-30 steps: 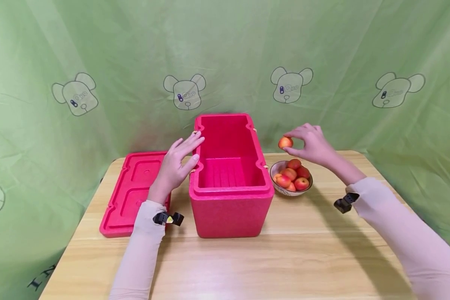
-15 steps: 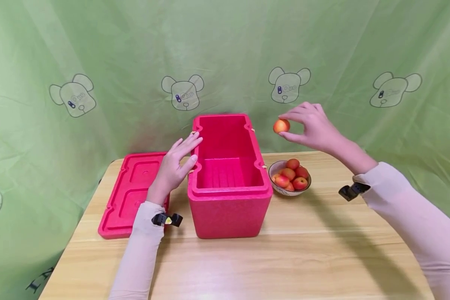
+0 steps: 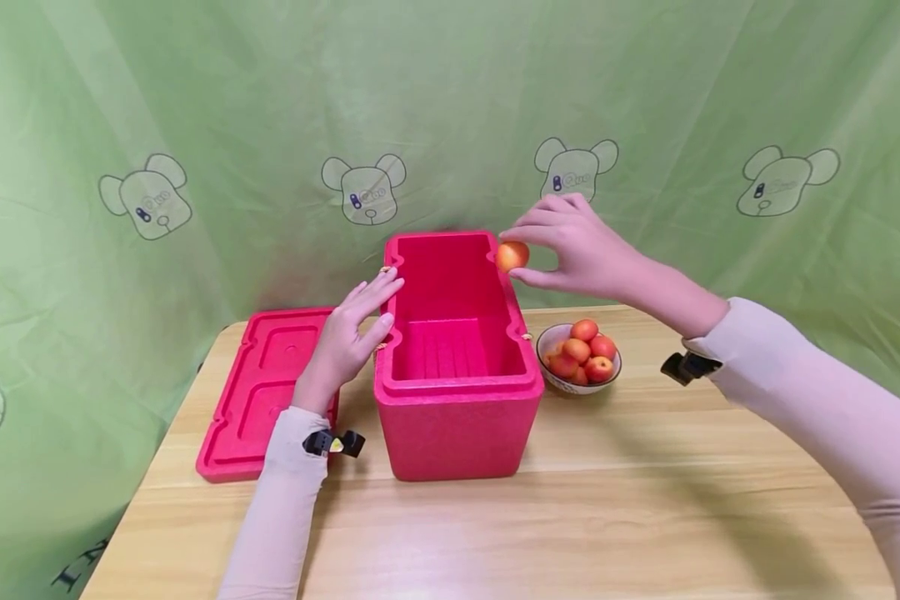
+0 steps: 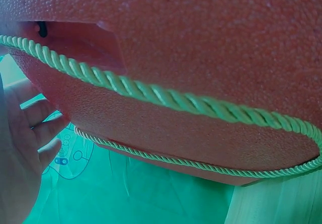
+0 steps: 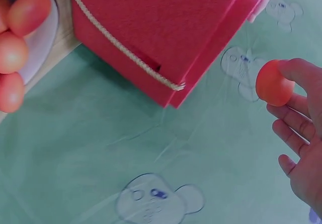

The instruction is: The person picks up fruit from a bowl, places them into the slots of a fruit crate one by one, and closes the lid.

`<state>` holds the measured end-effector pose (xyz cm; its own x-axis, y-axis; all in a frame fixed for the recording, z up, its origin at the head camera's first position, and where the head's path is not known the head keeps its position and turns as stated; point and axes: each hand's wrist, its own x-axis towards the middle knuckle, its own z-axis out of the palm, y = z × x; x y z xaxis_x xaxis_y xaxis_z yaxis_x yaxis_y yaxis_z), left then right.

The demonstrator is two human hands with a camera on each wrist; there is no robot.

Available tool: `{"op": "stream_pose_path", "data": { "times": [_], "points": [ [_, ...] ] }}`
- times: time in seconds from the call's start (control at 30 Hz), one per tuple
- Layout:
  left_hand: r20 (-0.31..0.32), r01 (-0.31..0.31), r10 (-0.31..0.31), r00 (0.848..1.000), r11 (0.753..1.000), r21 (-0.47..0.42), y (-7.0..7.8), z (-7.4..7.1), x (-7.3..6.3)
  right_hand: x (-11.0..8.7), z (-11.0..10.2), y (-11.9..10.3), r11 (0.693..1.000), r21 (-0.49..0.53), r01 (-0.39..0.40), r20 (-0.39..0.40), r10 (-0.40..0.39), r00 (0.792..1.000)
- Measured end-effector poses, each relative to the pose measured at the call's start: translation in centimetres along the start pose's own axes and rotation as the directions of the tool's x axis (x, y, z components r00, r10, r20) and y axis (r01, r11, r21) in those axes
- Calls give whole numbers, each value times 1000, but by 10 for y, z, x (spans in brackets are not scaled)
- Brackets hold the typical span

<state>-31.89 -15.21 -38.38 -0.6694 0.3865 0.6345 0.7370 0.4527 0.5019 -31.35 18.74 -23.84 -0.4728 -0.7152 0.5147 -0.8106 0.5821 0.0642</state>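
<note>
My right hand (image 3: 577, 250) pinches an orange-red apricot (image 3: 513, 257) between thumb and fingers, up at the right rim of a red foam box (image 3: 457, 433). In the right wrist view the apricot (image 5: 274, 83) sits at the fingertips, with the other fingers spread below it. My left hand (image 3: 345, 337) rests on the box's left rim, fingers fairly straight. The left wrist view has the left hand (image 4: 22, 138) against the box's side wall, beside a twisted rope (image 4: 161, 94). The box stands uncovered, and its ribbed floor shows bare.
A patterned bowl (image 3: 562, 387) of several apricots (image 3: 576, 350) stands right of the box. The red lid (image 3: 262, 400) lies left of it, partly behind the left forearm. A green curtain (image 3: 457, 100) with bear-head prints hangs behind the wooden table (image 3: 450, 533).
My right hand has lifted the apricot from above the bowl and carried it left to the box's right rim. The left hand stays on the left rim.
</note>
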Motion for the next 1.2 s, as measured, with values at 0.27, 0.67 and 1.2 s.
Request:
{"op": "stream_pose_path", "data": {
  "times": [0.27,0.67,1.2],
  "points": [
    [-1,10,-10,1000,1000,-3,0,-1,-2,26,5,-22,997,-26,69,121,-66,991],
    [-1,24,-24,1000,1000,-3,1,-1,-2,43,27,-44,978,-67,200,223,-180,958],
    [1,22,-22,1000,1000,2,0,0,-1,53,35,-55,964,-79,255,271,-225,936]
  ]
}}
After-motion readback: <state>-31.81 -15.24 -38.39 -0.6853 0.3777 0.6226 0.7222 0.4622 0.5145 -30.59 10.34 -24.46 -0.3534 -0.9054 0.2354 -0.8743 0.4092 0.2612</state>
